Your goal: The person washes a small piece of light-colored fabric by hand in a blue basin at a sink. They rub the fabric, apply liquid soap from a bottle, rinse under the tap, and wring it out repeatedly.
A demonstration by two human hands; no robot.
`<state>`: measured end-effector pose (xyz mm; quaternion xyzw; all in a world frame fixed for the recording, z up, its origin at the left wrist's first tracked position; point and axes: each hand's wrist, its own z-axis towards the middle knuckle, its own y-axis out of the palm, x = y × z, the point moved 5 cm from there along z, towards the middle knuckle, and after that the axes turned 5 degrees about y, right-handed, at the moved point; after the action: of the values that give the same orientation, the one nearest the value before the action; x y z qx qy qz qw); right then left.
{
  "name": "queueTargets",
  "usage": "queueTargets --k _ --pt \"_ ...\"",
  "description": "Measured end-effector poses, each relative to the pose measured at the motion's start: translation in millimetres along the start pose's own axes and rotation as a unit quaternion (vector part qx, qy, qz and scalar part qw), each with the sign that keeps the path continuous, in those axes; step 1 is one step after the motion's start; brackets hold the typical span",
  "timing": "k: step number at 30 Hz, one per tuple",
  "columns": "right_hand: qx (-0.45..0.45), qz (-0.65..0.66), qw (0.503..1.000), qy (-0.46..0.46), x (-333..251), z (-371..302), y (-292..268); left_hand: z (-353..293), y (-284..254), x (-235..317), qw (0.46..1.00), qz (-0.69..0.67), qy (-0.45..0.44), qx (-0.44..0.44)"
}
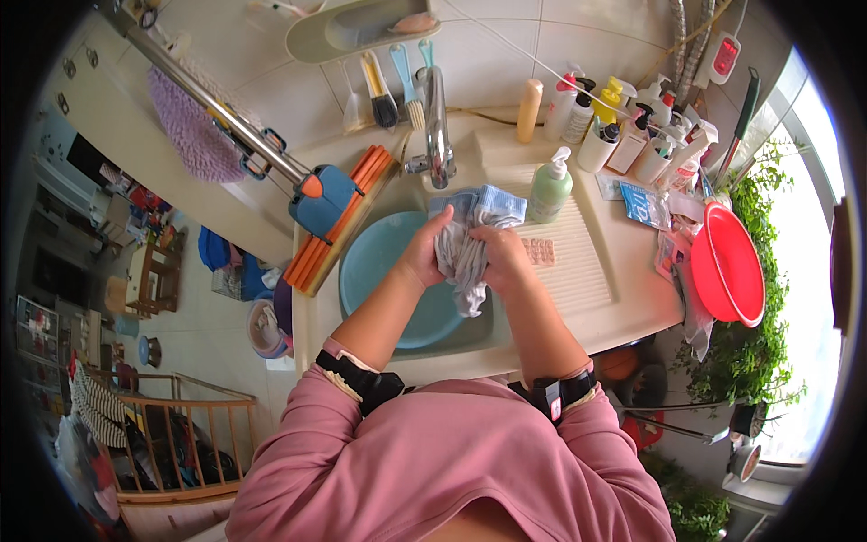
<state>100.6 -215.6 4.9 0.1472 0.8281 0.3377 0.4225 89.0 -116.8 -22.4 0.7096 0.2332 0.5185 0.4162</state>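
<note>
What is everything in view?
cloth: one bundle, white-blue, in hands
blue basin: 1, blue, in sink
sink: 1, cream, under tap
tap: 1, silver, behind cloth
washboard: 1, cream, right of sink
pink block: 1, pink, on washboard
pump bottle: 1, green, on washboard
bottles: several, mixed, back right
red basin: 1, red, far right
plants: uncounted, green, far right
brushes: several, mixed, beside tap
tray: 1, grey-green, top
mop: 1, blue-orange, left
towel: 1, purple, upper left
wooden rail: 1, brown, lower left
clutter: uncounted, mixed, left room
sleeves: 2, pink, lower edge
left hand: 1, bare, on cloth
right hand: 1, bare, on cloth
</note>
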Motion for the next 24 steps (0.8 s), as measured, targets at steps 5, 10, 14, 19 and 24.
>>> queueTargets --k 5,10,14,19,24 --pt "-0.009 0.001 0.994 -0.105 20 -1 18 -30 -18 12 0.993 -0.080 0.052 0.064" --pt "-0.180 0.167 0.965 -0.087 28 4 47 -70 -33 42 0.973 -0.131 0.134 0.134" --pt "-0.201 0.200 0.958 0.049 53 19 65 -89 -38 63 0.965 -0.132 0.174 0.144" --pt "-0.122 0.134 0.973 0.139 85 36 74 -108 -57 77 0.970 -0.135 0.128 0.154" --pt "-0.031 0.118 0.986 0.111 100 56 64 -124 -77 89 0.961 -0.141 0.147 0.186"
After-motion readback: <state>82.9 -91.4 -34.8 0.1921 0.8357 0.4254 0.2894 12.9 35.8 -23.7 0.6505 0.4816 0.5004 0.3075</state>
